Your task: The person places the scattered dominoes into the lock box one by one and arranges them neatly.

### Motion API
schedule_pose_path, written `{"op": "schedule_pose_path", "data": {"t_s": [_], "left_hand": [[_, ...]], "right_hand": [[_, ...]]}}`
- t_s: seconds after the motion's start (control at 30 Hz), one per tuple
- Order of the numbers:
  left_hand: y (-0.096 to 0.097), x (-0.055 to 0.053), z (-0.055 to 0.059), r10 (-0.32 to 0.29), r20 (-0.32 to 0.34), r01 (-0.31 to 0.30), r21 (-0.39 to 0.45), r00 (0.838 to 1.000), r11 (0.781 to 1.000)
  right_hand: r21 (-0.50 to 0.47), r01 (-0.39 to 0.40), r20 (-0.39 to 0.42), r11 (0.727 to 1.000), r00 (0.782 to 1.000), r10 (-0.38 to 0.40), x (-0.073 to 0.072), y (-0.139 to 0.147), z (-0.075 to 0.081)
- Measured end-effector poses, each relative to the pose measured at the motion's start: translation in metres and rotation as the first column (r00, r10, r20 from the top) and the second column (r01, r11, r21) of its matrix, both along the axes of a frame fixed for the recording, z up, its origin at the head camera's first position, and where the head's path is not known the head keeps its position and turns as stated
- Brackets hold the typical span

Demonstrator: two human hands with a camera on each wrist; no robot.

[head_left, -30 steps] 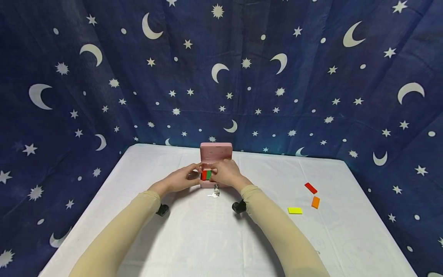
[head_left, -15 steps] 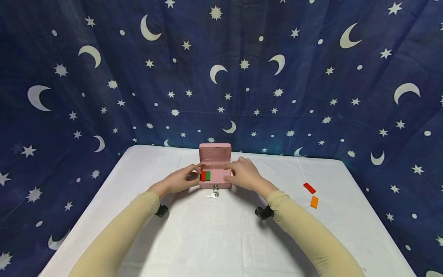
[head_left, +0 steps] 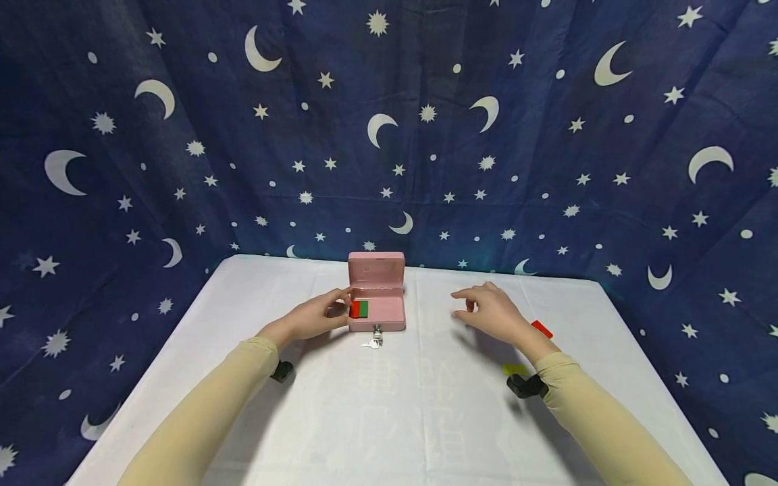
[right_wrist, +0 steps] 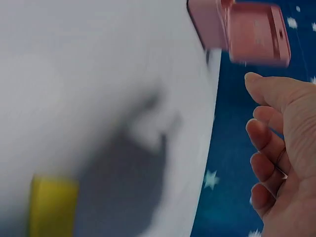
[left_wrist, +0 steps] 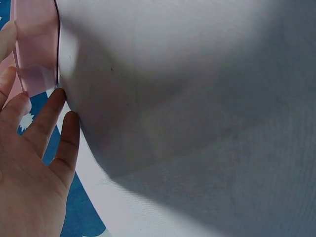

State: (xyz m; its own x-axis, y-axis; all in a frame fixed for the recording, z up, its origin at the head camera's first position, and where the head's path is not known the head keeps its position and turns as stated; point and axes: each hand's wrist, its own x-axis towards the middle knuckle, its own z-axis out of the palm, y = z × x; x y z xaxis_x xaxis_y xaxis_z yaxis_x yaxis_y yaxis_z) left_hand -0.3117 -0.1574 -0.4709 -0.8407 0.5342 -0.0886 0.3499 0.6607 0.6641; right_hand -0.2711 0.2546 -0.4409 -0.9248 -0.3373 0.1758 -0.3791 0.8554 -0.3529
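A pink lidded metal box (head_left: 389,310) stands with its lid (head_left: 377,270) raised. Inside, at its left end, a red block (head_left: 355,310) and a green block (head_left: 363,309) lie side by side. My left hand (head_left: 311,315) touches the box's left end, thumb toward the front corner and index finger toward the back; the left wrist view shows the fingertips against its pink wall. Held in the air to the right of the box, my right hand (head_left: 489,312) has nothing in its loosely bent fingers. Below that wrist lies a yellow block (right_wrist: 52,207).
Keys (head_left: 372,343) hang from the lock at the box's front. Another red block (head_left: 542,329) lies on the white tablecloth (head_left: 389,418) beyond the right forearm, which hides the orange block. A dark blue curtain (head_left: 340,202) rises behind the table.
My right hand has come out of the box and moved right, toward the loose blocks. The green block sits beside the red one in the box. My left hand has stayed at the box.
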Motion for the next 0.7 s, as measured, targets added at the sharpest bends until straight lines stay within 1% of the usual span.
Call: {"op": "schedule_pose_path", "data": {"t_s": [0.13,0.27,0.43,0.6,0.7], "left_hand": [[0.0,0.001,0.001,-0.004,0.002,0.004,0.005,1.0,1.0],[0.0,0.001,0.0,0.0,0.005,0.0,0.004,1.0,1.0],[0.001,0.0,0.0,0.001,0.004,-0.001,0.002,1.0,1.0],[0.001,-0.001,-0.001,0.003,-0.005,-0.003,-0.002,1.0,1.0],[0.001,-0.001,-0.002,0.001,-0.004,-0.001,0.001,1.0,1.0]], "right_hand": [[-0.029,0.043,0.005,0.999,0.999,-0.043,0.005,0.028,-0.005],[-0.045,0.103,0.047,0.994,0.994,-0.1,0.013,0.052,-0.007],[-0.052,0.181,0.088,0.982,0.981,-0.176,0.022,0.082,-0.009],[-0.049,0.231,0.095,0.972,0.969,-0.226,0.028,0.109,-0.013],[-0.032,0.274,0.107,0.961,0.957,-0.269,0.031,0.125,-0.018]]}}
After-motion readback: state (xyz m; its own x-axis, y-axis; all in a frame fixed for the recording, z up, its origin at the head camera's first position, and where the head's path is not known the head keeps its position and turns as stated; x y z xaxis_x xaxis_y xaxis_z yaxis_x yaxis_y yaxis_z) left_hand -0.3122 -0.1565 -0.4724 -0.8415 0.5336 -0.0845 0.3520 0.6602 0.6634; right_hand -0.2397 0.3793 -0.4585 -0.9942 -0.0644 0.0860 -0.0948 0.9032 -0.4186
